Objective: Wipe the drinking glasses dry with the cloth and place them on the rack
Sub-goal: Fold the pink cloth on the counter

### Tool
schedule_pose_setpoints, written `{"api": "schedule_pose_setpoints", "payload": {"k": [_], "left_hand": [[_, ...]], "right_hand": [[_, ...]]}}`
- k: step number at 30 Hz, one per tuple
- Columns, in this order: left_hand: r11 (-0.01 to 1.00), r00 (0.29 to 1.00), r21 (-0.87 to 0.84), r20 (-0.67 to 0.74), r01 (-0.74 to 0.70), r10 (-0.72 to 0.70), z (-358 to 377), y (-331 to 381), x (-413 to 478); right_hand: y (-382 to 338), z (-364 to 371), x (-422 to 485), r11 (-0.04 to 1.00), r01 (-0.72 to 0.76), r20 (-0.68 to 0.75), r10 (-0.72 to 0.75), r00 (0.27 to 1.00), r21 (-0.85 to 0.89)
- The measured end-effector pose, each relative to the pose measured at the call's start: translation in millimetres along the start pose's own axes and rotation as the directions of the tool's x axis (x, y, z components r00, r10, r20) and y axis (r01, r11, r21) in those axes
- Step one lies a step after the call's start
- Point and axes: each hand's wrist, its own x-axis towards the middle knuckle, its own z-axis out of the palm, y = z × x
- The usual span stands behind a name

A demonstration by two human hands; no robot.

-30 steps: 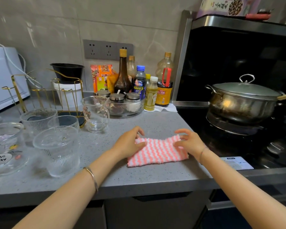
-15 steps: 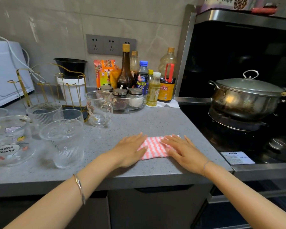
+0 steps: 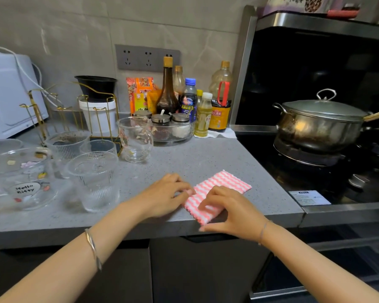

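Grey tiled wall (image 3: 74, 29) is running across the back, catching soft glare upper left. Triple socket plate (image 3: 148, 58) is sitting mid-wall. Speckled grey countertop (image 3: 206, 154) is spanning left to centre, with dark cabinet fronts (image 3: 195, 270) sitting below. Black hob (image 3: 260, 154) is adjoining on the right, inside a steel-framed recess (image 3: 242, 73). White appliance (image 3: 7, 99) is sitting far left.

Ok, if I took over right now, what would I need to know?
Hands: the left hand pinches the left edge of the cloth; the right hand grips its near end at the front edge of the counter.
Things: the ribbed glasses stand on the counter to the left, in front of the gold rack.
Done: no glass is on the rack yet.
Left: pick up a glass, wipe it, rack it, then repeat for the others.
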Motion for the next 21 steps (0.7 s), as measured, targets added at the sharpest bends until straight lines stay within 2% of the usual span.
{"api": "schedule_pose_setpoints", "payload": {"k": [3,5,6,8,10,13,15,17,19,21], "left_hand": [[0.99,0.997,-0.119,0.02,-0.076,0.079,2,6,0],[0.968,0.997,-0.247,0.052,-0.048,0.063,3,15,1],[0.94,0.996,-0.342,0.078,-0.007,0.036,2,20,2],[0.817,0.992,-0.574,0.126,0.058,0.018,3,24,3],[0.709,0.995,-0.704,0.1,0.05,0.03,4,27,4],[0.751,1.0,-0.66,-0.008,-0.023,0.024,4,33,17],[0.756,0.998,-0.652,-0.026,-0.057,0.052,3,38,27],[0.757,0.996,-0.651,0.02,-0.055,0.089,5,38,39],[0.805,0.992,-0.59,0.053,-0.06,0.113,10,37,48],[0.84,0.997,-0.539,0.009,-0.058,0.075,13,41,55]], "right_hand": [[1,2,-9,0.999,-0.026,-0.093,0.029,0.995,0.041],[1,2,-14,0.971,-0.123,-0.153,0.155,0.976,0.204],[0,-1,-15,0.928,-0.177,-0.188,0.248,0.95,0.328],[-1,-9,-17,0.806,-0.234,-0.248,0.421,0.872,0.544],[-1,-18,-16,0.676,-0.251,-0.244,0.547,0.801,0.693],[5,-26,-17,0.447,-0.28,-0.141,0.704,0.696,0.85],[8,-29,-18,0.319,-0.274,-0.077,0.767,0.637,0.907],[11,-31,-19,0.274,-0.281,-0.05,0.793,0.608,0.92],[16,-32,-18,0.277,-0.334,-0.035,0.813,0.581,0.901],[25,-31,-15,0.251,-0.412,0.017,0.838,0.546,0.876]]}}
